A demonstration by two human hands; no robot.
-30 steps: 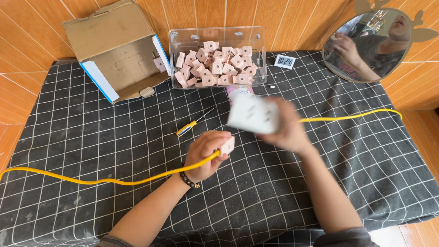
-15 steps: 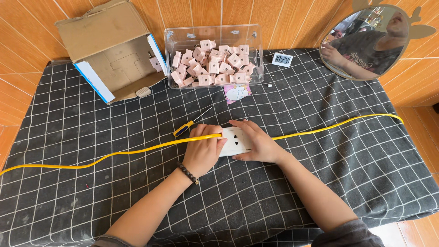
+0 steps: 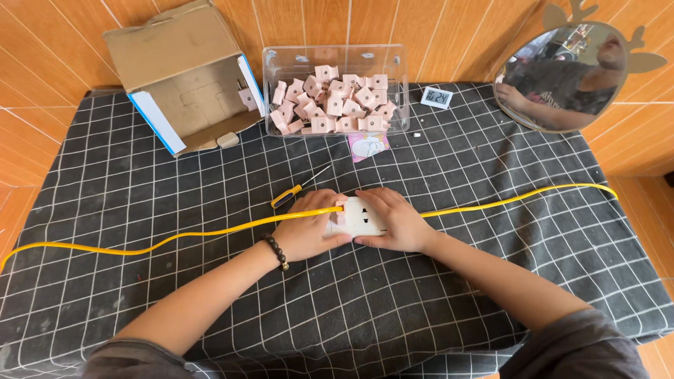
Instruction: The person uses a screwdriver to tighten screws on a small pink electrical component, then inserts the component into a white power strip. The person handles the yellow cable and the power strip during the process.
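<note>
Socket block: white socket block (image 3: 361, 216) lies flat on the counter (image 3: 449, 295), pinned between both hands, seemingly to keep it from sliding.
Left hand (image 3: 309, 228): fingers clenched on the yellow cable (image 3: 175, 237) at the block's edge.
Right hand (image 3: 397, 219): fingers grasping the block's far side.
Screwdriver (image 3: 298, 191): just beyond the left fingers.

Cardboard box (image 3: 184, 77), screwdriver (image 3: 298, 189), round mirror (image 3: 562, 77) — all idle.
</note>
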